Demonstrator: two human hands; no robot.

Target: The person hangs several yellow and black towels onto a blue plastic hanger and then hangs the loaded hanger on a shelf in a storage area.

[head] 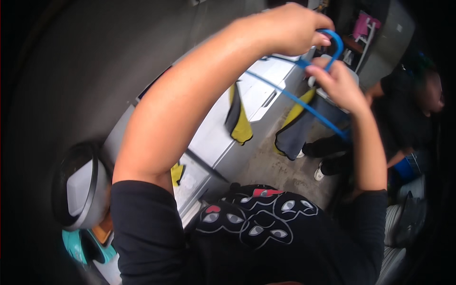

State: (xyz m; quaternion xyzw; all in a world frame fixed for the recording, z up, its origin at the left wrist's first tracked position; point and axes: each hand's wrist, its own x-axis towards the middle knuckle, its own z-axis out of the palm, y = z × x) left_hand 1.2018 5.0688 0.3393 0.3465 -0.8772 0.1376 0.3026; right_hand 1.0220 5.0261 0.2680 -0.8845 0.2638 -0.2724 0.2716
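A blue clothes hanger [294,98] is raised in front of me, its straight bar slanting down to the right. My left hand [297,30] pinches the tip of its hook, while my right hand [335,80] grips it near the neck, just below the hook. Two yellow-and-grey cloths show by the bar: one cloth [239,119] on the left, another cloth [294,124] on the right. Whether either is attached to the hanger cannot be told. My left forearm hides part of the hanger.
A white cabinet or appliance [228,142] stands on the left, with a piece of yellow cloth [177,174] on it. A round grey-and-black container [96,192] is farther left. Another person [402,107] in black stands at right, near a blue container [406,171]. A white rack [367,42] stands behind.
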